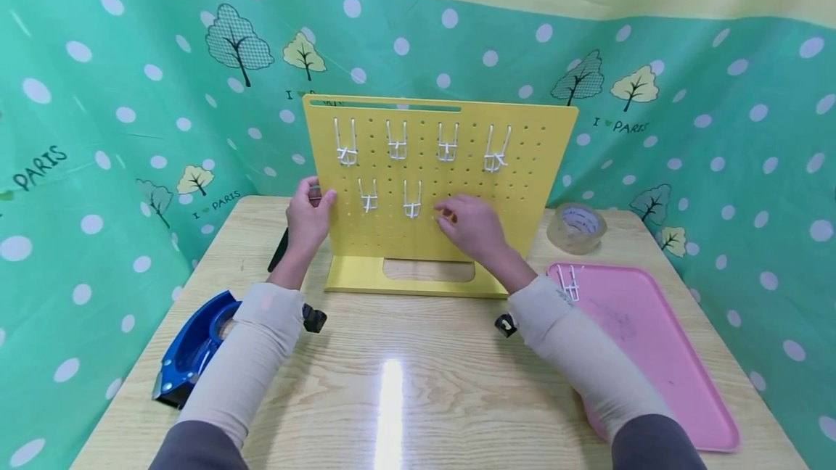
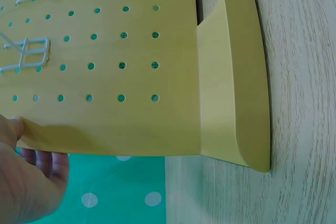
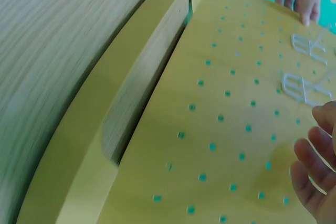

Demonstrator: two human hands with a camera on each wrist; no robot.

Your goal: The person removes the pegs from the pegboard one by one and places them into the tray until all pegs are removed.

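Observation:
A yellow pegboard stands upright on its base, with white wire hooks hung in two rows. My left hand grips its left edge, thumb on the front face and fingers behind; the left wrist view shows this hand at the edge too. Just right of a lower-row hook, my right hand is close to the board's face. Its fingers are loosely bent and apart in the right wrist view, with no object visible between them. Whether they touch the board I cannot tell.
A pink tray at the right bears a white wire hook. Behind it lies a roll of clear tape. A blue tape dispenser rests at the left, partly behind my left sleeve. A patterned green curtain surrounds the table.

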